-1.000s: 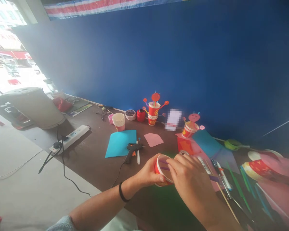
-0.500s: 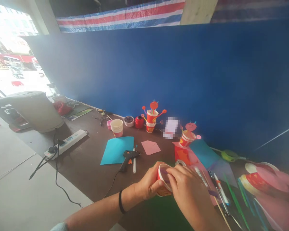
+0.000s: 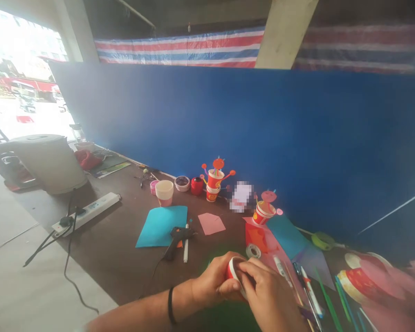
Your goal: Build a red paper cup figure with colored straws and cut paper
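Near the front of the table, my left hand point(image 3: 216, 282) is wrapped round a red paper cup point(image 3: 232, 268) with a white rim, tilted with its mouth toward the right. My right hand point(image 3: 268, 290) has its bent fingers inside the cup's mouth; what they pinch there is hidden. A purple strip point(image 3: 307, 314) shows beside the right wrist. Left of my hands lie a black glue gun point(image 3: 177, 239) and a white pen point(image 3: 186, 244), next to a blue paper sheet point(image 3: 159, 226). A roll of tape point(image 3: 253, 251) lies just beyond the right hand.
Two cup figures with round paper heads, one red point(image 3: 216, 180) and one pink point(image 3: 264, 210), stand at the back. A paper cup stack point(image 3: 164, 191), a power strip point(image 3: 90, 213) and a kettle point(image 3: 53, 163) are to the left. Pens point(image 3: 311, 290) and pink paper lie at right.
The camera view has tilted up a little, so the table sits lower. Both hands stay at the cup, which has turned slightly, and the right fingers reach into its mouth.
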A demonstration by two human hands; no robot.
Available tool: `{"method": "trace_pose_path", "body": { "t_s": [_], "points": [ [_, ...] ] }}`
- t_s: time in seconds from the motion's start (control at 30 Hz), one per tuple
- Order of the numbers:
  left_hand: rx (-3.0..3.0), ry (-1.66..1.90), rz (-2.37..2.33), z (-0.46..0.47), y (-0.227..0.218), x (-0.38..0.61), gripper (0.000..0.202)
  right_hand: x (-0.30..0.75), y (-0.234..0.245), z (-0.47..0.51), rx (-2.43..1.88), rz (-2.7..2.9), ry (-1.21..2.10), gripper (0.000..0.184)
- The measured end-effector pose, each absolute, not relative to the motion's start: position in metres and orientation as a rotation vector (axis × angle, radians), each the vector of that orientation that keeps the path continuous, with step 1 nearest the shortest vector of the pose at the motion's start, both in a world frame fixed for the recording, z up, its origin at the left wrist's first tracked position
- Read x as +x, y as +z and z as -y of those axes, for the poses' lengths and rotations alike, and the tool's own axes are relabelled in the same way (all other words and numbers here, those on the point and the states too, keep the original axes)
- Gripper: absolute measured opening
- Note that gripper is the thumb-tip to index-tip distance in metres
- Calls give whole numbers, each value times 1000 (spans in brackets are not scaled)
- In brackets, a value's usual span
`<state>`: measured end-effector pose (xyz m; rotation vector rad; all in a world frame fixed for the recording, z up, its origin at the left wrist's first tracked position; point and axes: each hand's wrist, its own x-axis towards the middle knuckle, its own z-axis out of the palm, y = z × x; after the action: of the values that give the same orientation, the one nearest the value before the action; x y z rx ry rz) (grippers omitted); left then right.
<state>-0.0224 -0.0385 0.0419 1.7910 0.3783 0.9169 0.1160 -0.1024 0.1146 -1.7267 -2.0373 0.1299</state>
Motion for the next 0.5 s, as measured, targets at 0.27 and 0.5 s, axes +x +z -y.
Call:
{"method": "trace_pose_path", "body": {
  "t_s": [0.27,0.5],
  "points": [
    [1931,784,-432,41,49,-18,68,130,118,105,-1771,1956,343,22],
    [1754,708,-395,33,49,-17,60,138,108,101,-1784,1761,529,24]
  ]
}}
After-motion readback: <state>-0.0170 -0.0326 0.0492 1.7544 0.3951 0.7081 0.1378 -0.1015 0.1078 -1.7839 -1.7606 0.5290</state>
